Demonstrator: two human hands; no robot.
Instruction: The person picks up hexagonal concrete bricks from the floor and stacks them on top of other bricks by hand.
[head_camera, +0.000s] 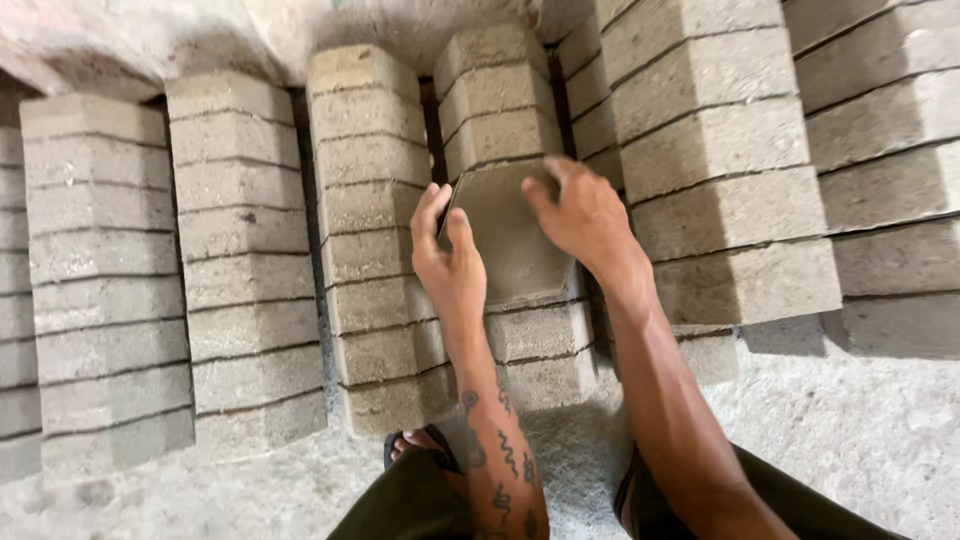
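Floor (850, 440): rough concrete, paver stacks (245, 260) standing in rows.
Left hand (450, 262): I grip paver (510, 235) left edge.
Right hand (580, 215): clamps top corner, steadying it flat.

- The left hand (447, 262) grips the left edge of a grey hexagonal paving block (507, 232), held tilted with its flat face up.
- The right hand (580, 212) holds the block's upper right edge — fingers curled over the top.
- Rows of stacked blocks (245, 260) stand on edge on the concrete floor (850, 420), all around.
- A sandalled foot (420, 445) shows below.
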